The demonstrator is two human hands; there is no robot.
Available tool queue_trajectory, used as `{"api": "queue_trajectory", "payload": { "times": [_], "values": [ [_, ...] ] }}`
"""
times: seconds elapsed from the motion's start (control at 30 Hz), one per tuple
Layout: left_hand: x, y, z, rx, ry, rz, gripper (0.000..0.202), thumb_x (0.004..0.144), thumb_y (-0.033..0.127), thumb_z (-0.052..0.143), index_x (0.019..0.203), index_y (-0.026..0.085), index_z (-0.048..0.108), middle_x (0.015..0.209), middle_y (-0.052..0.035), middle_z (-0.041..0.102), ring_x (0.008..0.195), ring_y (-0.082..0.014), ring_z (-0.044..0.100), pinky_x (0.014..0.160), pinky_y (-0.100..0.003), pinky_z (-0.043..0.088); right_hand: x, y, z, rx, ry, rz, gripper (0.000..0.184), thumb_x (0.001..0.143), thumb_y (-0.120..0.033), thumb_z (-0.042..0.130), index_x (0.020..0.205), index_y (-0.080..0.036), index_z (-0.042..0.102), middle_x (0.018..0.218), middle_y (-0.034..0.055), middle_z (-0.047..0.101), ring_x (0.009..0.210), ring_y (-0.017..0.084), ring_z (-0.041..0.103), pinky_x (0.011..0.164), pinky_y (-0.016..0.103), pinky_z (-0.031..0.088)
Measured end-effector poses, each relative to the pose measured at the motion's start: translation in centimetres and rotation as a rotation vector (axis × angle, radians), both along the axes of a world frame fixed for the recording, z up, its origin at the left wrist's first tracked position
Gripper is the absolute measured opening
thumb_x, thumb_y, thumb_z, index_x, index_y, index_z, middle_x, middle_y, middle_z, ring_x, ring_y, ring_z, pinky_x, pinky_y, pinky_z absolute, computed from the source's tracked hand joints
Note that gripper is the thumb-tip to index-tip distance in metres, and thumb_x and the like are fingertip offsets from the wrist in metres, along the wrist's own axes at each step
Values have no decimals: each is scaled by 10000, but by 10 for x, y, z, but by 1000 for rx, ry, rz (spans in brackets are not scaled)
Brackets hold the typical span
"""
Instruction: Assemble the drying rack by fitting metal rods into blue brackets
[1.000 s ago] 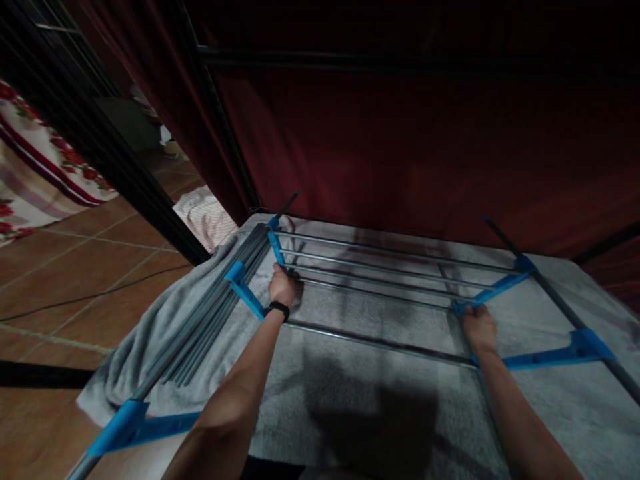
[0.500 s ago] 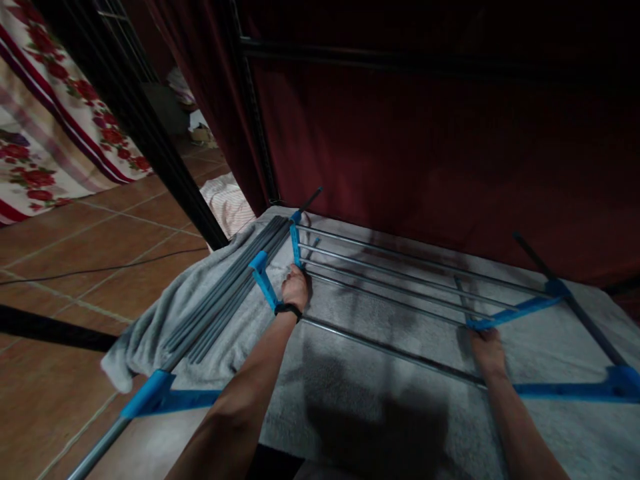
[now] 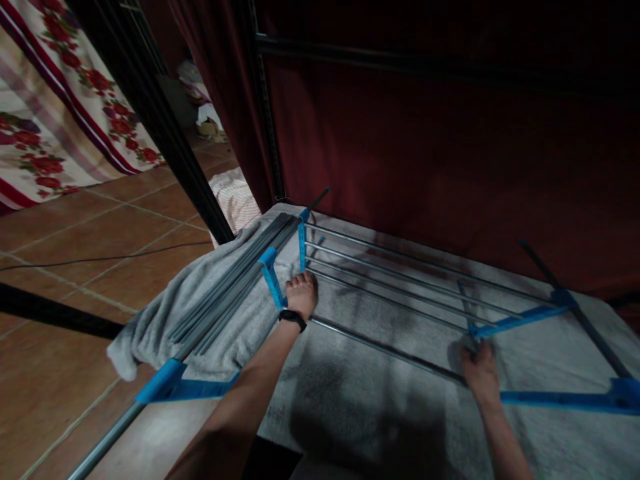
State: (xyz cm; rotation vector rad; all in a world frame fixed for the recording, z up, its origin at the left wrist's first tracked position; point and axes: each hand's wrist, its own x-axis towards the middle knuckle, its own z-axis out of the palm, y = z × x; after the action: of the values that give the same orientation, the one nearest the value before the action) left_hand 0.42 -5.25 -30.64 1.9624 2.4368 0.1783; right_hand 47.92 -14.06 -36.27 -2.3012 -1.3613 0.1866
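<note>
A drying rack of grey metal tubes with blue plastic brackets lies partly assembled on a grey blanket (image 3: 350, 373). My left hand (image 3: 301, 293), a black band at its wrist, is closed at the lower end of the left blue bracket (image 3: 302, 247); its fingertips are partly hidden. At the other end of the rods, my right hand (image 3: 481, 370) is just below the tip of the right blue bracket (image 3: 525, 319), thumb and fingers apart. Several thin rods (image 3: 400, 267) span the two brackets. A thicker tube (image 3: 385, 348) runs nearer to me, between the hands.
A bundle of loose grey tubes (image 3: 230, 283) lies on the blanket at left. Another blue bracket (image 3: 165, 383) sits on a tube at the front left. A dark red curtain (image 3: 425, 153) hangs behind, and a black post (image 3: 155, 127) slants at left above the tiled floor (image 3: 65, 280).
My right hand has drawn back slightly towards me from the bracket tip, and its fingers have loosened. My left hand has turned more back-upward and shifted slightly down. The view has tilted a little.
</note>
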Motion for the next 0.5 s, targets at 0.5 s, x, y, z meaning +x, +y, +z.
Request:
{"api": "queue_trajectory", "payload": {
  "times": [0.5],
  "values": [
    [12, -83, -2, 106, 118, -340, 453, 1014, 86, 344, 1369, 129, 622, 1397, -166, 641, 1289, -299, 588, 1230, -539, 307, -3, -120, -24, 261, -27, 98, 506, 934, -561, 402, 1158, -150, 595, 1188, 224, 615, 1261, 428, 544, 1065, 649, 459]
  ]
}}
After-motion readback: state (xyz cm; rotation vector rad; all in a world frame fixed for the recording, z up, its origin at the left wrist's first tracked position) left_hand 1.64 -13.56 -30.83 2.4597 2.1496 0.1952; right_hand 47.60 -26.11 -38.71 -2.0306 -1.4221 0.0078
